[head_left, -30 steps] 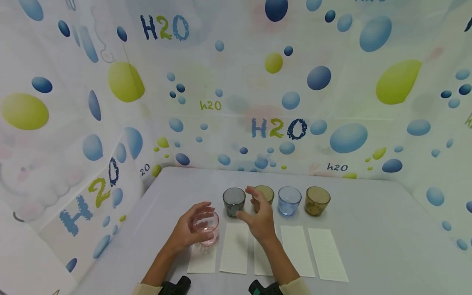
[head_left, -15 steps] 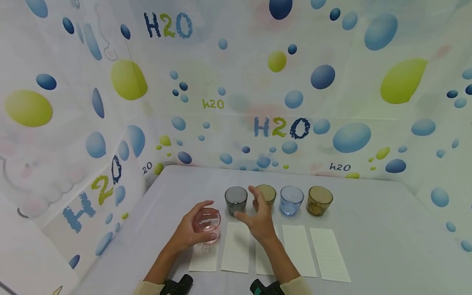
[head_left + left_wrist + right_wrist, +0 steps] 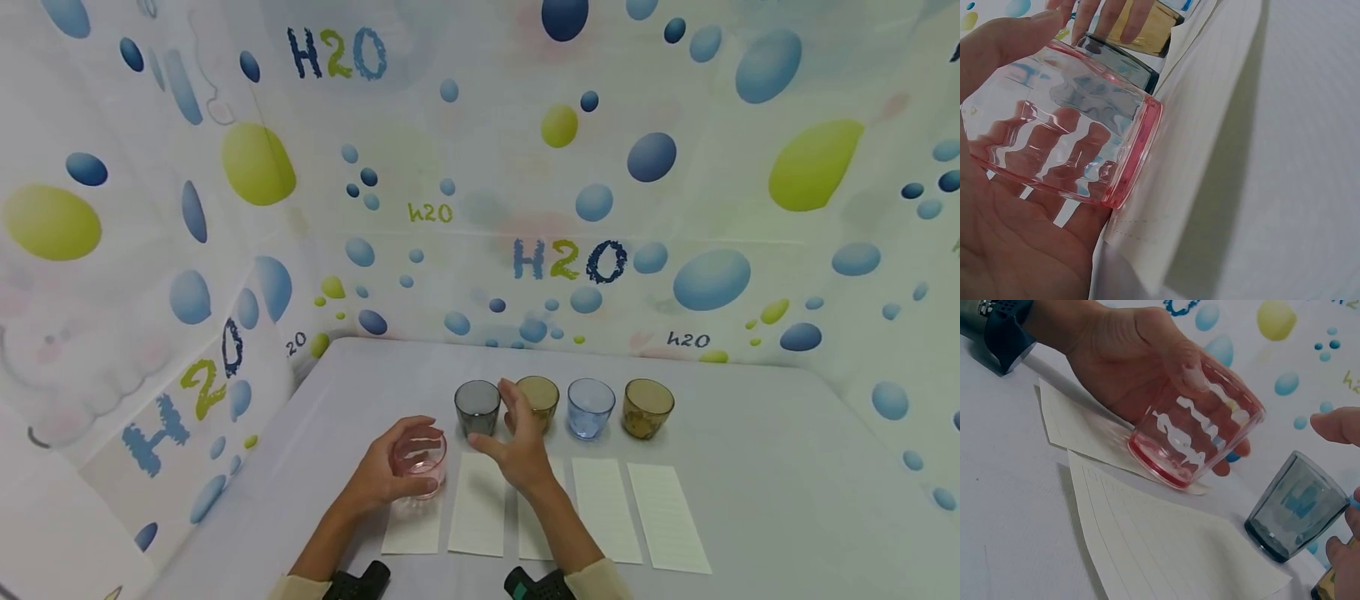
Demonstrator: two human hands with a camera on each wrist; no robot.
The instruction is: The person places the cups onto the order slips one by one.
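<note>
1. Seems to be at the step of moving the pink glass (image 3: 429,461); cannot tell if going up or down.
2. Grips this glass in the left hand (image 3: 378,477), with thumb and fingers curled round the side.
3. Has it upright at the near left, on or just over the far end of the leftmost paper (image 3: 412,533).
4. Holds the right hand (image 3: 521,446) wide open near the grey glass (image 3: 476,407) and yellow glass (image 3: 547,400), seemingly gripping nothing; cannot tell if touching.
5. Probably calls next for keeping the base flat and the left grip soft.
6. Shows nothing inside the pink glass, only fingers through the side.
7. Has 4 glasses in the far row: grey, yellow, blue glass (image 3: 590,408), brown glass (image 3: 648,408), all mouth up and looking empty.
</note>
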